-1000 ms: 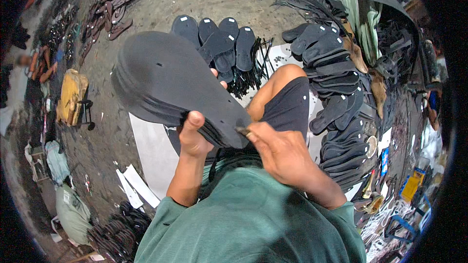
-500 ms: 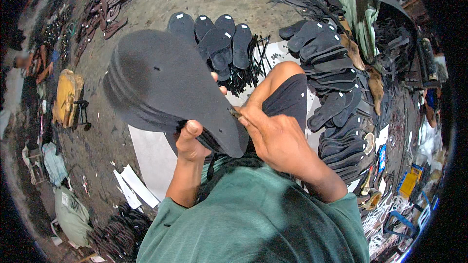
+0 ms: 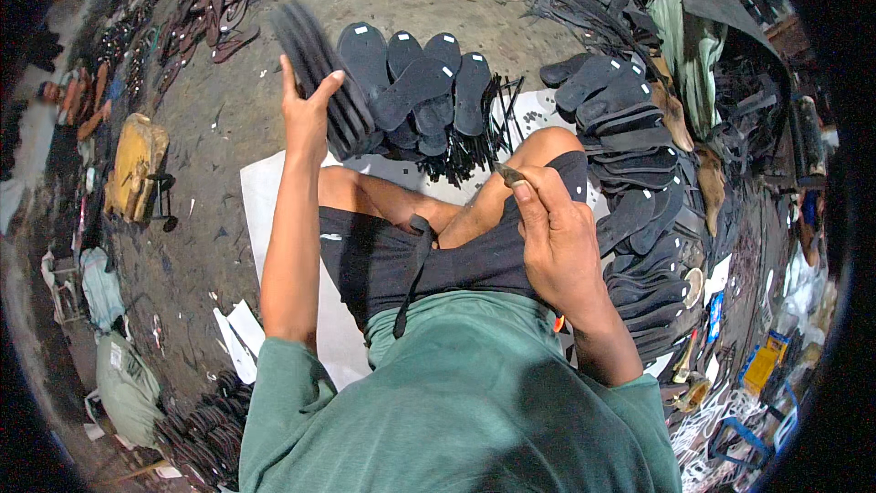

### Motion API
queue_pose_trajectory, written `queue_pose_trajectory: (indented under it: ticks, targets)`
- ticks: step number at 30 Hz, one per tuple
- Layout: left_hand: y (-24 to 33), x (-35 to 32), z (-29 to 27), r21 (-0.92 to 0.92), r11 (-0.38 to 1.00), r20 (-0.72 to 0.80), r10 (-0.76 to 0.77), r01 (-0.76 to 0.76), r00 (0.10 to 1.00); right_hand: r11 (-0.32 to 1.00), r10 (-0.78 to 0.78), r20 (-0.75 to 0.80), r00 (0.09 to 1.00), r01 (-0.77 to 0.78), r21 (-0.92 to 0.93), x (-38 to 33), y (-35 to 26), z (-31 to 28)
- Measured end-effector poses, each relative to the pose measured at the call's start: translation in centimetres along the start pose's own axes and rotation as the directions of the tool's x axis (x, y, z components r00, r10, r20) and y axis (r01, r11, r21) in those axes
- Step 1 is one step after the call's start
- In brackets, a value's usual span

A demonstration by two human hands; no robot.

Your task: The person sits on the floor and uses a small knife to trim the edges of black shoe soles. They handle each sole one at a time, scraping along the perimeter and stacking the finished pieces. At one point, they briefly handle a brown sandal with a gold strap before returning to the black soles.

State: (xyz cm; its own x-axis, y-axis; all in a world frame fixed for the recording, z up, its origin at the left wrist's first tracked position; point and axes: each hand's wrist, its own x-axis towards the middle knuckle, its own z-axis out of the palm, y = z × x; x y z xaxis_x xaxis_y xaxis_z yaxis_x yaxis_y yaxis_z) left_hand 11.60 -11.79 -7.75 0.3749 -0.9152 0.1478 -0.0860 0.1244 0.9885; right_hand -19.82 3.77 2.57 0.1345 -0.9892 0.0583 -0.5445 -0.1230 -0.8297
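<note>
Stack of black sandal soles (image 3: 321, 78) now swung out left, clasped in left hand (image 3: 306, 114); right hand (image 3: 558, 237) pinching small tool (image 3: 509, 173), punching apparently finished.

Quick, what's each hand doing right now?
Left hand: closed on a stack of flat black rubber sandal soles, held out.
Right hand: closed, pinching a small thin dark tool.
</note>
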Motion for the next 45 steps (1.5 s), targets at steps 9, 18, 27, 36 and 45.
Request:
queue_pose_trajectory:
  ticks: [9, 18, 27, 36, 45]
  targets:
    - [0.0, -3.4, -2.4, -0.451, 0.849, 0.196, -0.207, 0.276, 0.958, 0.998, -0.031, 0.013, 0.999, 0.03, 0.06, -0.5, 1.0, 0.7]
    - [7.4, -12.5, 4.3, -0.57, 0.813, 0.265, 0.04, 0.123, 0.963, 0.975, -0.22, 0.174, 0.96, 0.212, 0.067, 2.0, -1.9, 4.5]
    - [7.8, -13.7, 5.2, -0.519, 0.851, 0.341, 0.116, 0.084, 0.933, 0.987, -0.115, 0.258, 0.959, 0.138, -0.076, 1.7, -2.8, 2.6]
    - [8.3, -14.9, 5.3, -0.582, 0.803, 0.275, 0.046, 0.128, 0.96, 0.978, -0.115, 0.308, 0.944, 0.161, -0.129, -0.4, -2.2, 2.4]
    - [9.5, -15.1, 5.1, -0.653, 0.743, 0.316, 0.093, 0.146, 0.944, 0.977, -0.174, 0.143, 0.974, 0.189, -0.1, 1.5, -2.1, 1.2]
